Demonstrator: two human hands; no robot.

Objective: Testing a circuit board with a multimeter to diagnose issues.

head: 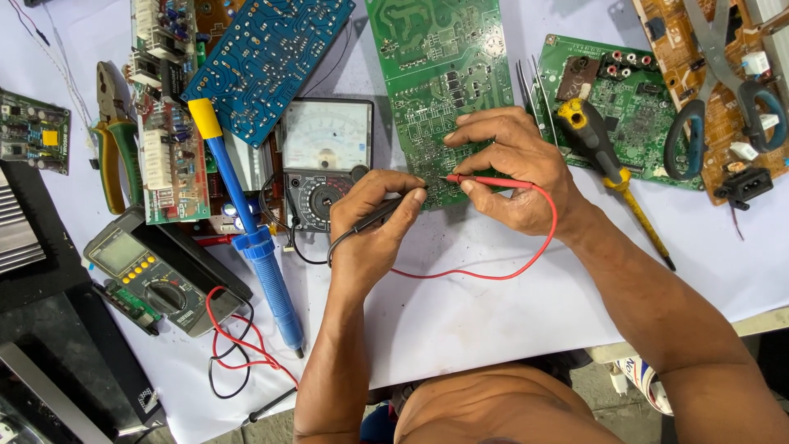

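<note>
1. Covered the whole bench with white sheet, crowded from far left to far right with boards and tools; little bare room left beside the work, so probably easy to snag a lead on clutter.
2. Lay flat at far centre: a long green circuit board, its near edge under both probe tips. Not clamped, as far as could be told, so likely to slide under pressure and throw a tip off its point.
3. Closed the right hand around the red probe, fingertips resting on the board; tip pointing left, close to the other tip. Risk judged: bridging neighbouring solder points on such a dense board.
4. Gripped the black probe in the left hand, pen-style, tip at the board's near edge.
5. Looped near the right wrist: the red lead, slack across the sheet, possibly catching the forearm and tugging the probe.
6. Stood just left of the board: an analogue meter with a pale dial face and black selector; needle position too small to read.
7. Carried a small yellow square label at far left: a little green board. No packages or signs seen elsewhere.
</note>
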